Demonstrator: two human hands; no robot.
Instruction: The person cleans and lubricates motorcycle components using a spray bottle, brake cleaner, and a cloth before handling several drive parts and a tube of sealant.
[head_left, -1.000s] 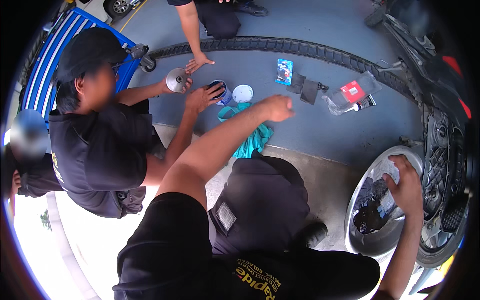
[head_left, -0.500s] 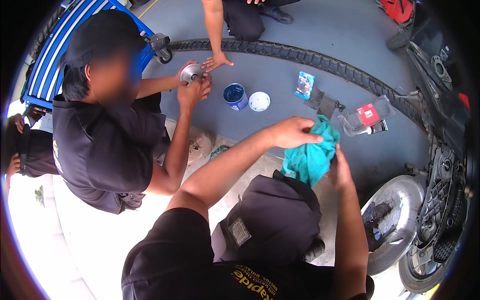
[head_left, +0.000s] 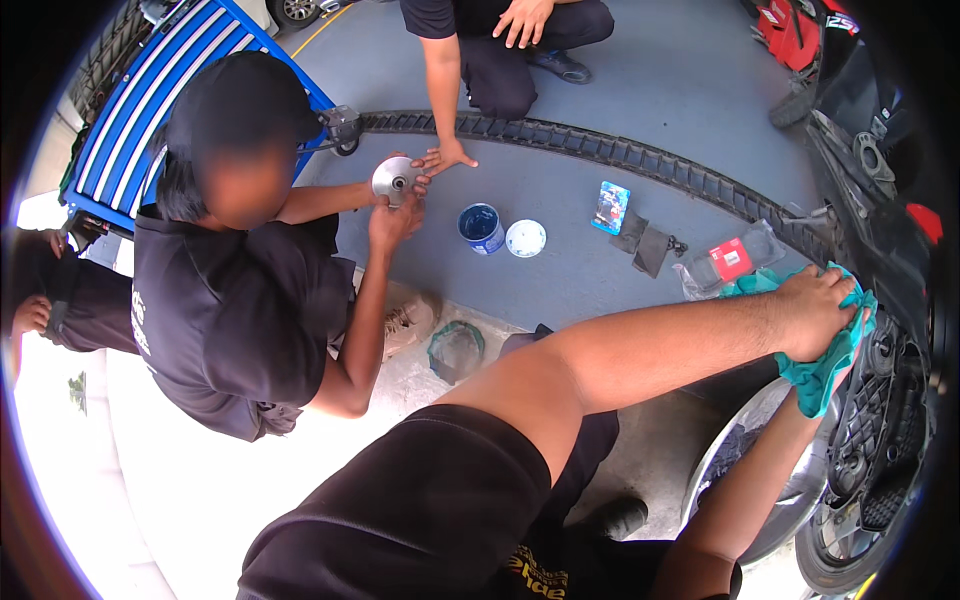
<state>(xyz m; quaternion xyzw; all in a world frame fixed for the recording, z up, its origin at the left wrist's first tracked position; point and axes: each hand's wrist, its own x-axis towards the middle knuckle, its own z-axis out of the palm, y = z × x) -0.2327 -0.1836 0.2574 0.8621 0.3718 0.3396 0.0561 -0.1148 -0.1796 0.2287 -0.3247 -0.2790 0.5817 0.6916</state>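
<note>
Teal cloth (head_left: 808,384) shifts rightward to the far rim of the metal basin (head_left: 803,488). The left hand (head_left: 815,312) has its grip closed over it; the right hand's grip, mostly covered, I cannot tell. Wiping looks underway, not finished.

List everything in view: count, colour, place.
people: three, dark clothes, left and top
disc: one, silver, held by capped person
cabinet: one, blue and white, upper left
grate: one, black, upper middle
tub: one, blue, centre
lid: one, white, by tub
packet: one, blue, right of lid
flat pieces: two, dark, beside packet
motorbike: at least one, black and red, right
clear pack: one, red label, left of motorbike
cloth: one, teal, by motorbike
basin: one, silver, lower right
clear item: one, teal rim, below tub
car wheel: one, dark, top
left grip: one, bare, on cloth
right grip: one, bare, mostly under cloth
</note>
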